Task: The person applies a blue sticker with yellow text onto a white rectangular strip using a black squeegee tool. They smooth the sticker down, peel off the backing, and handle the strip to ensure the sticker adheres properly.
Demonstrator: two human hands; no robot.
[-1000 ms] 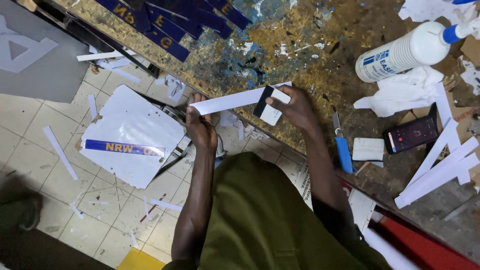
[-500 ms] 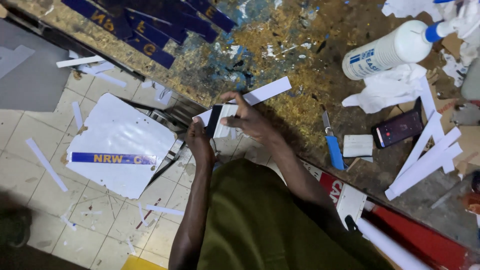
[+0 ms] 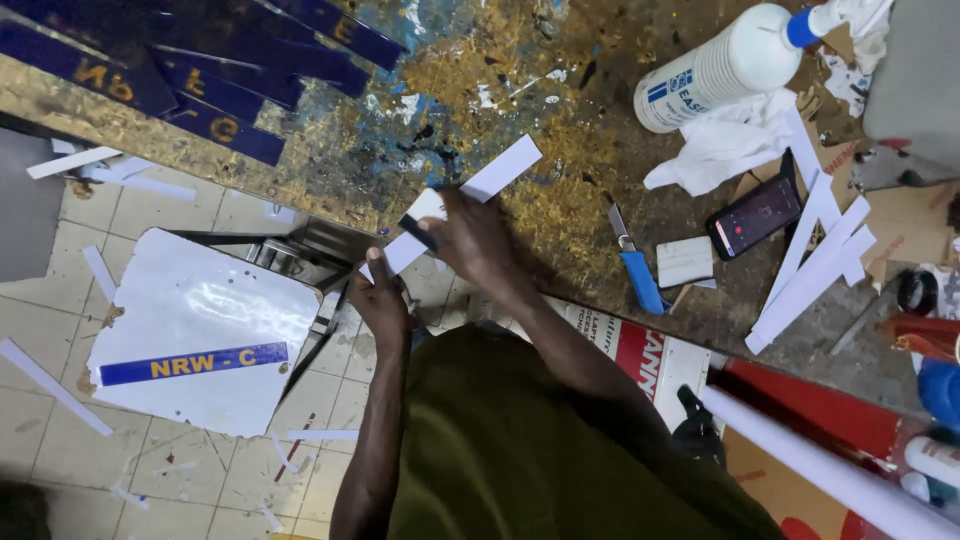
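Both hands grip one long white strip [image 3: 455,207] that lies slantwise across the near edge of the paint-stained workbench [image 3: 560,90]. The left hand [image 3: 382,298] pinches the strip's lower end, which juts out past the bench edge over the tiled floor [image 3: 60,260]; the right hand [image 3: 470,238] presses down on the strip's middle, with a small dark flat piece [image 3: 417,232] showing at its fingertips, though whether that piece is held or only pressed cannot be told. The strip's far end points up toward the middle of the bench. Dark blue lettered strips [image 3: 190,70] are stacked at the bench's far left corner. To the right of the hands, near the front edge, lies a blue-handled utility knife [image 3: 636,268], with a small pale block [image 3: 685,262] just beside it and a dark phone [image 3: 756,215] beyond that. A white plastic bottle [image 3: 722,66] with a blue cap lies on its side toward the far right, above a crumpled white cloth [image 3: 730,145]. More white strips [image 3: 815,262] are fanned out near the right edge. On the floor, left of the hands, rests a white panel [image 3: 195,335] with a blue lettered band.
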